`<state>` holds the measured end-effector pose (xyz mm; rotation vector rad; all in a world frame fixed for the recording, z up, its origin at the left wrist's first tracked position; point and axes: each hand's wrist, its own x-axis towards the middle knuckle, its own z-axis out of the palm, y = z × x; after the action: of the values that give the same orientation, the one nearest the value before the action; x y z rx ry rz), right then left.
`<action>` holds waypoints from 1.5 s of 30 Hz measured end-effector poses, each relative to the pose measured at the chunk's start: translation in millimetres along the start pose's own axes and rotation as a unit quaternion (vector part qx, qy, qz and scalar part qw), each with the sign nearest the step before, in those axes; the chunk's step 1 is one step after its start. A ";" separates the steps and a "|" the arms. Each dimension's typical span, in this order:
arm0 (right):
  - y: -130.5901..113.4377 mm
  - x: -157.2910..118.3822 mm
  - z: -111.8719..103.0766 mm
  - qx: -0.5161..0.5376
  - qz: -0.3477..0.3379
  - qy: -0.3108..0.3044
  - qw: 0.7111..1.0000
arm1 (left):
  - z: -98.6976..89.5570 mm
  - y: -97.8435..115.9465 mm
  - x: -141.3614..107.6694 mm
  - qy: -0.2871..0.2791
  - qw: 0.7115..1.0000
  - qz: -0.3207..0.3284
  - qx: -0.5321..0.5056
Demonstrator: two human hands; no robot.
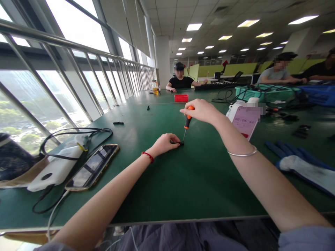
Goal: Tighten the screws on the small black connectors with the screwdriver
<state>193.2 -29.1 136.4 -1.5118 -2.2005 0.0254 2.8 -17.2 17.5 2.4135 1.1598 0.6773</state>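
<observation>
My right hand (201,110) is closed round the top of an orange and black screwdriver (187,120), held nearly upright. The screwdriver's shaft runs down to a small black part (180,143) on the green table (157,188). With its fingers pinched, my left hand (167,143) holds that black part against the tabletop. Its exact kind is too small to make out, and the fingers cover some of it. Whether the tip sits in a screw cannot be seen.
At left lie a phone (92,167), a white power bank (56,167) and looped black cable (78,130). Further off are small black pieces (118,123) and a red tray (181,98). Right are a propped timer phone (244,120), gloves (303,164) and a green basket (267,94). Other people sit beyond.
</observation>
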 end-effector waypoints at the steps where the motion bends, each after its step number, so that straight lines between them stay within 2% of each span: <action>1: -0.6 -0.1 -0.5 -0.006 -0.007 0.005 1.000 | -1.3 -1.4 0.1 -0.003 1.000 0.005 0.007; 3: -1.6 -0.5 -2.0 -0.005 -0.016 0.000 1.000 | -4.3 -4.4 0.0 -0.006 1.000 0.009 0.025; 8: -2.0 -1.9 -7.1 0.036 0.010 -0.080 0.996 | -8.9 -11.2 -1.6 -0.009 0.999 0.029 0.014; 13: -0.2 -1.0 -9.5 -0.006 -0.007 -0.059 0.998 | -8.2 -14.1 -1.5 -0.011 0.999 0.033 -0.012; 18: -4.3 -2.4 -9.0 0.033 0.016 -0.088 0.995 | -7.5 -15.5 -1.2 -0.011 0.999 0.043 -0.004; 25: -3.4 -3.1 -5.3 -0.049 -0.001 -0.007 0.999 | -6.9 -16.2 -1.0 -0.012 0.999 0.034 -0.006; 30: -4.9 -2.5 -5.9 0.007 0.002 -0.058 0.998 | -7.7 -14.4 -1.5 -0.015 0.999 0.035 -0.011; 37: -6.4 -3.5 -4.6 -0.041 -0.020 -0.013 0.999 | -7.9 -12.8 -1.9 -0.014 0.999 0.034 -0.014; 45: -7.4 -2.4 -6.0 -0.018 -0.015 -0.047 0.999 | -7.7 -13.3 -2.0 -0.016 0.999 0.028 -0.018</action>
<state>189.6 -35.7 142.9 -1.5264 -2.3085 0.0476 -10.8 -10.0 16.3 2.4259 1.0626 0.6688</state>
